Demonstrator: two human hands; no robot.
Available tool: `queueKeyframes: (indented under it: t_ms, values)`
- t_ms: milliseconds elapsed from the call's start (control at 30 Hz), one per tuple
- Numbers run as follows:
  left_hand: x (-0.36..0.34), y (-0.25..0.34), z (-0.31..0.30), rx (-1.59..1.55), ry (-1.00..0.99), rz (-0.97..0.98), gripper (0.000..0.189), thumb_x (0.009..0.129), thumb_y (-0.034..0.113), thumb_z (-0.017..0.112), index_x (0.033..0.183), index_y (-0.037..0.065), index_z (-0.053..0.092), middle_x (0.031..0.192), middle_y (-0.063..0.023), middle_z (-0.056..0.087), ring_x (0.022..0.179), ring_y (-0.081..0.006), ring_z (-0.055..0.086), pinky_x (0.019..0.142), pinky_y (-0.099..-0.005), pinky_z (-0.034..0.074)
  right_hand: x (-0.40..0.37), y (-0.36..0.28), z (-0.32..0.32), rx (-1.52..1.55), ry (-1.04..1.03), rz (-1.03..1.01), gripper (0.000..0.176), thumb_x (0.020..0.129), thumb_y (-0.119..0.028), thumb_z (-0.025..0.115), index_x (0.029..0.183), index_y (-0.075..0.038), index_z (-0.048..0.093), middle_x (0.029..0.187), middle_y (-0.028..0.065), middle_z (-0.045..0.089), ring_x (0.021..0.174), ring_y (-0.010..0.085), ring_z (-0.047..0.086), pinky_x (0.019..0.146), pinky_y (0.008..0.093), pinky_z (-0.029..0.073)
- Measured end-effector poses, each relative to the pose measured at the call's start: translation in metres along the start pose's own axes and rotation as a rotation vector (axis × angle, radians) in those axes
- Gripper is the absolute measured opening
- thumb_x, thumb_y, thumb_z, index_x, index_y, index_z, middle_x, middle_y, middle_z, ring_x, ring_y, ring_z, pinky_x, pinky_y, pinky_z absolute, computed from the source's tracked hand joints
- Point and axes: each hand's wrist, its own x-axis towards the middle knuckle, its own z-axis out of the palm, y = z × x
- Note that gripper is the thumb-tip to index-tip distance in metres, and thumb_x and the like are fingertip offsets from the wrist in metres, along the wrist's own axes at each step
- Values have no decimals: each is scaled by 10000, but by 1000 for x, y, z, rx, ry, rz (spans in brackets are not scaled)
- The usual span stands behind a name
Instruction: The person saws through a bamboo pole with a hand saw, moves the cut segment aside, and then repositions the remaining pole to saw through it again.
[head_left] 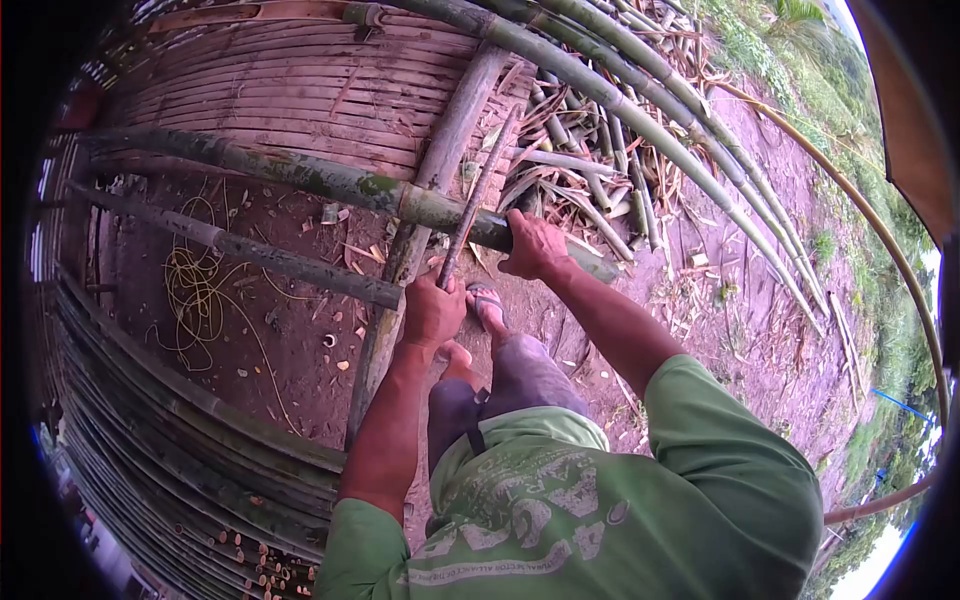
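Note:
My left hand (435, 312) is closed around the lower end of a machete (490, 170), a long, narrow, dark blade that slants up and away from me. Its blade crosses over a thick green bamboo pole (300, 172), just right of a pale joint. Farther right along that pole, my right hand (537, 245) is wrapped over it, with the cut end (595, 262) sticking out beyond. The pole lies across a rough upright-looking wooden post (460, 125).
A second pole (260, 252) runs below the first. Yellow cord (195, 290) lies tangled on the dirt. Stacked bamboo (190, 440) fills the lower left, a slatted bamboo platform (270, 90) the upper left. Long poles (640, 110) and split scraps (590, 190) lie at upper right.

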Motion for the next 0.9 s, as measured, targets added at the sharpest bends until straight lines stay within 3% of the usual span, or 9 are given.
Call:
queueKeyframes:
  t_ms: [67, 133, 233, 400, 467, 533, 733, 833, 900]
  values:
    - [-8, 26, -6, 117, -20, -9, 139, 809, 109, 619, 735, 2, 571, 670, -225, 610, 701, -434, 628, 598, -469, 484, 1, 0, 8, -17, -2, 63, 394, 695, -217, 702, 1021, -47, 560, 1002, 186, 641, 938, 364, 652, 794, 464, 525]
    - [-36, 31, -19, 110, 1, -60, 125, 800, 100, 612, 733, 3, 569, 659, -229, 600, 680, -431, 628, 587, -471, 480, 5, -1, 0, 5, -40, 87, 278, 736, -130, 638, 986, -33, 566, 1001, 199, 656, 925, 370, 661, 783, 464, 528]
    - [-104, 29, -48, 127, -9, -81, 110, 786, 75, 581, 708, 8, 544, 600, -211, 562, 594, -415, 606, 541, -467, 456, 9, 5, 2, 7, -60, 80, 276, 726, -99, 641, 985, -23, 581, 1000, 199, 661, 923, 377, 663, 775, 472, 526]
    - [-139, 43, -73, 165, -47, -189, 154, 772, 36, 562, 648, 20, 472, 507, -147, 470, 460, -289, 551, 477, -434, 399, 6, 1, 0, 30, -70, 102, 283, 728, -83, 641, 996, -15, 585, 1007, 212, 658, 941, 377, 662, 805, 471, 528]
    - [-91, 25, -50, 121, -42, -139, 131, 771, 38, 575, 661, 8, 513, 534, -166, 515, 463, -269, 558, 476, -427, 400, 11, 1, -3, 75, -102, 145, 301, 725, -85, 648, 1007, -6, 577, 996, 219, 657, 951, 381, 660, 824, 474, 525]
    - [-31, 29, -23, 19, -40, -211, 195, 764, 66, 581, 610, 37, 465, 494, -52, 402, 498, -116, 410, 474, -365, 368, 0, 0, 20, 127, -93, 204, 335, 721, -95, 656, 1031, -6, 562, 1008, 222, 652, 962, 385, 656, 832, 477, 523]
    - [9, -36, 30, 7, 46, 89, 121, 772, 87, 605, 716, 6, 535, 567, -101, 528, 506, -160, 470, 495, -381, 406, -8, 0, 33, 98, -57, 181, 408, 702, -215, 693, 1032, -27, 545, 989, 215, 661, 937, 387, 653, 802, 468, 515]
    - [-5, -31, 28, 18, 3, -21, 97, 769, 97, 604, 739, 13, 564, 634, -195, 586, 627, -391, 621, 575, -454, 478, -7, -4, 28, 80, -126, 147, 429, 696, -238, 707, 1046, -41, 557, 977, 207, 668, 941, 377, 655, 806, 460, 519]
    - [-20, -35, 21, 58, 0, -27, 106, 765, 104, 609, 725, 24, 552, 626, -190, 582, 629, -397, 617, 581, -465, 484, -18, -18, 21, 49, -264, 145, 391, 694, -169, 678, 1045, -44, 560, 1008, 213, 663, 974, 367, 652, 844, 452, 520]
